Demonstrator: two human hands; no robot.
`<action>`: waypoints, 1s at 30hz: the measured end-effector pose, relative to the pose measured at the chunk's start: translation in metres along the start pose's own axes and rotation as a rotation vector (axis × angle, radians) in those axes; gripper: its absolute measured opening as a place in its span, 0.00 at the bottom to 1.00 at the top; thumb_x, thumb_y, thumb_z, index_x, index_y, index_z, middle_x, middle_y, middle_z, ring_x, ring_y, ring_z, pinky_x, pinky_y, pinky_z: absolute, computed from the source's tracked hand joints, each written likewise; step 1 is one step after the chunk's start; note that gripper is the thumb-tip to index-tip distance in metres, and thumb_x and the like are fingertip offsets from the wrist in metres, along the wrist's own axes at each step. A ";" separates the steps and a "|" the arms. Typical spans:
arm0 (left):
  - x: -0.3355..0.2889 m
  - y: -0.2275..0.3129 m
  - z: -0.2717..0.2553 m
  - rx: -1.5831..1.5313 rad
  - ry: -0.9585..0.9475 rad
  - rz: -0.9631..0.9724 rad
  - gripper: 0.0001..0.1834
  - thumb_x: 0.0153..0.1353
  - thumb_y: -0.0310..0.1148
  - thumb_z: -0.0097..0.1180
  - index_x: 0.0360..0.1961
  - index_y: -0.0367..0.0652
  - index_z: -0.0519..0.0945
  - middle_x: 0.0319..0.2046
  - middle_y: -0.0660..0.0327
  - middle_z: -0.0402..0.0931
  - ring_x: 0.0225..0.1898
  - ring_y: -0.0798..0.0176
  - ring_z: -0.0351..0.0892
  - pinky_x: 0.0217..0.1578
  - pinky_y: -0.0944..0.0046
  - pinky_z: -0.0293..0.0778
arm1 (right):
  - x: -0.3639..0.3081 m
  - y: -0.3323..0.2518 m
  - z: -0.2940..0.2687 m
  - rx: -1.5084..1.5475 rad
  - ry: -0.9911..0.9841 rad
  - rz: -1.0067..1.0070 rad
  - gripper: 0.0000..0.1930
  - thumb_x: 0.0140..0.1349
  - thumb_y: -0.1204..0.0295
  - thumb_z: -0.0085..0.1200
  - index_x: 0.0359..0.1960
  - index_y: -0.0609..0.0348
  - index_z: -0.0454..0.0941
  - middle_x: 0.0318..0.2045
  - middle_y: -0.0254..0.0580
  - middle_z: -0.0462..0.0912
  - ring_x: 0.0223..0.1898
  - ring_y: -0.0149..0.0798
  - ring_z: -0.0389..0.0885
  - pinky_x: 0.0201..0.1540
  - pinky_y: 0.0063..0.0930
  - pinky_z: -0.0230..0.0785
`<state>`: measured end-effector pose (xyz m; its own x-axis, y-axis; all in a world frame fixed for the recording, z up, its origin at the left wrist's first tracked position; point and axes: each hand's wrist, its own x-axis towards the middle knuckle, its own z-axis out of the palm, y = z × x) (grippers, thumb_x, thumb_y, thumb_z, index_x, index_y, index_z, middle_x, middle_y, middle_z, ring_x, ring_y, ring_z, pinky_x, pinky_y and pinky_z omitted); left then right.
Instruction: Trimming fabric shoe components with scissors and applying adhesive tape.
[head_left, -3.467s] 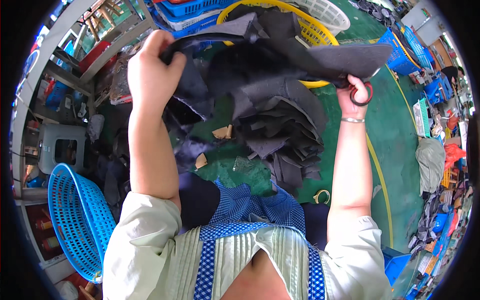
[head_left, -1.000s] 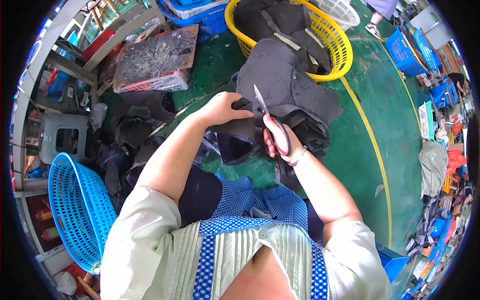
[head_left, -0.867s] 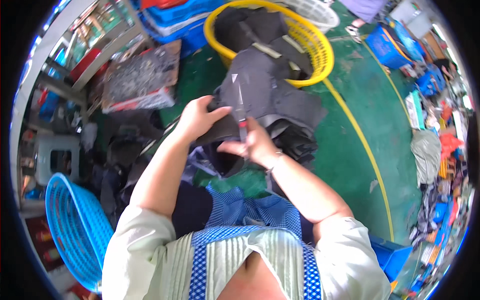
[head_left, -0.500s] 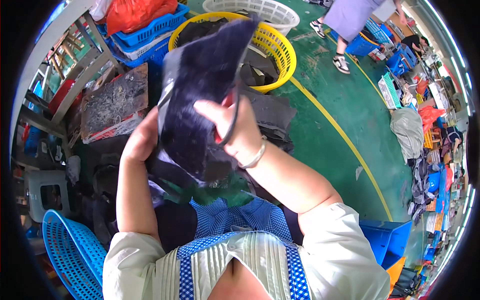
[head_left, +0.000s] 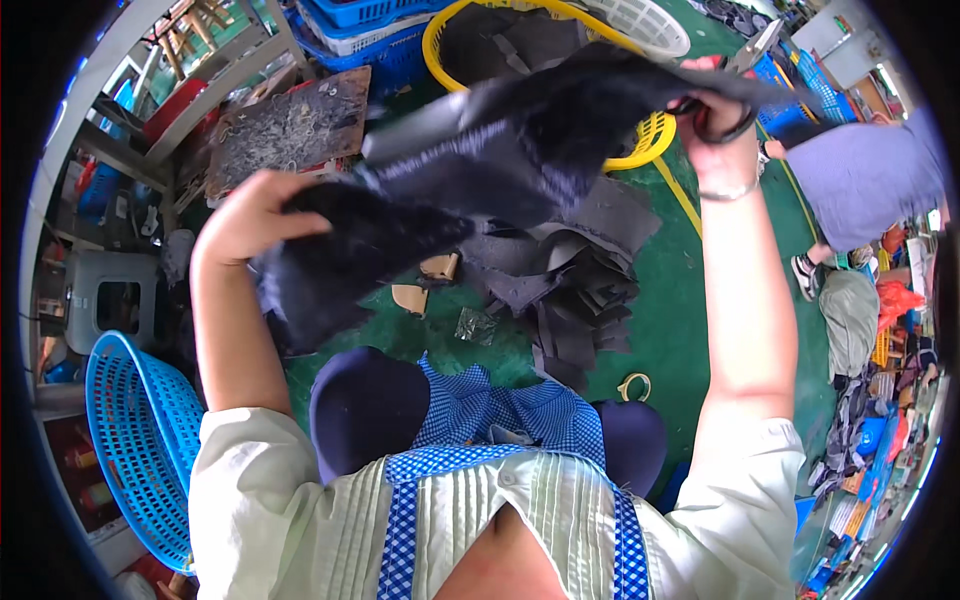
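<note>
A long dark sheet of fabric [head_left: 590, 120], blurred by motion, stretches through the air between my two hands. My left hand [head_left: 262, 215] is closed at its left part, fingers bent over a black piece [head_left: 360, 240]. Raised to the far right, my right hand [head_left: 722, 150] grips the other end together with a pair of scissors [head_left: 735, 125]; a dark looped handle shows at the palm and a grey blade seems to stick up beyond. Below the fabric, a pile of dark grey cut pieces [head_left: 575, 285] lies on the green floor.
Beyond the fabric stands a yellow basket [head_left: 433, 45] of dark pieces, beside a white basket [head_left: 668, 35]. A stained board [head_left: 290, 125] lies at left; a blue basket [head_left: 135, 450] is near. Tan scraps [head_left: 410, 298] and a tape roll [head_left: 634, 388] lie before my knees. A person [head_left: 865, 185] walks at right.
My hands have spread far apart, the right one going right and up, drawing the fabric out wide. My view has shifted, uncovering the floor pile. The walking person has come nearer.
</note>
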<state>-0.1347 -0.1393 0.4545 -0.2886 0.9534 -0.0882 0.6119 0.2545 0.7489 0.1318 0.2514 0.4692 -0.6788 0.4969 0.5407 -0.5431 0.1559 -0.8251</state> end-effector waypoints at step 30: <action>0.087 -0.017 0.161 0.325 -0.079 -0.042 0.23 0.46 0.44 0.66 0.41 0.42 0.80 0.34 0.50 0.80 0.40 0.46 0.78 0.42 0.53 0.74 | -0.172 0.085 0.071 -0.214 -0.278 1.391 0.29 0.53 0.40 0.57 0.21 0.57 0.70 0.13 0.30 0.70 0.11 0.25 0.69 0.12 0.16 0.64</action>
<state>-0.0515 -0.0344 0.3282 -0.2685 0.9474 -0.1744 0.8070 0.3201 0.4962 0.1675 0.1182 0.3179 -0.6738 0.1738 -0.7182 0.6968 -0.1740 -0.6958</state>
